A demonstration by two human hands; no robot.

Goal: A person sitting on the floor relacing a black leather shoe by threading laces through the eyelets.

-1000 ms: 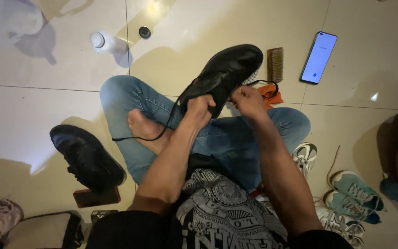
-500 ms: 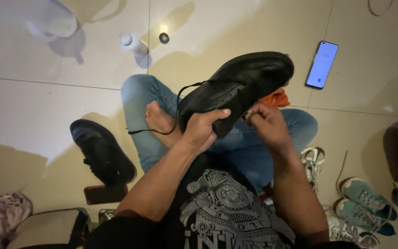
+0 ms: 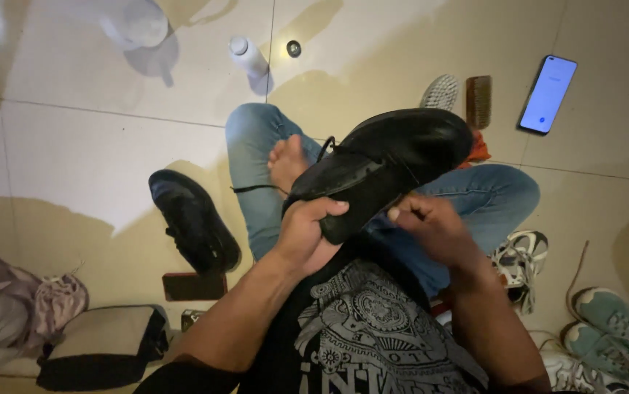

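I sit cross-legged on a tiled floor in blue jeans, holding a black leather lace-up shoe [image 3: 387,160] over my lap, toe pointing up and right. My left hand [image 3: 307,233] grips its heel end from below, thumb across the side. My right hand [image 3: 431,226] is curled against the shoe's underside near the middle; what its fingers pinch is hidden. A black lace [image 3: 256,188] trails from the shoe over my bare foot [image 3: 289,160]. The matching black shoe [image 3: 194,219] lies on the floor to my left.
A white bottle [image 3: 247,57] and small round cap [image 3: 294,48] sit ahead. Two brushes [image 3: 478,101] and a lit phone [image 3: 548,93] lie to the right. Sneakers [image 3: 606,328] crowd the lower right. A dark flat phone-like slab [image 3: 194,286] and bags [image 3: 103,343] lie lower left.
The shoe has come lower and closer to my body. My left hand slid to its heel end and my right hand moved under the sole. The view shifted, showing the brushes.
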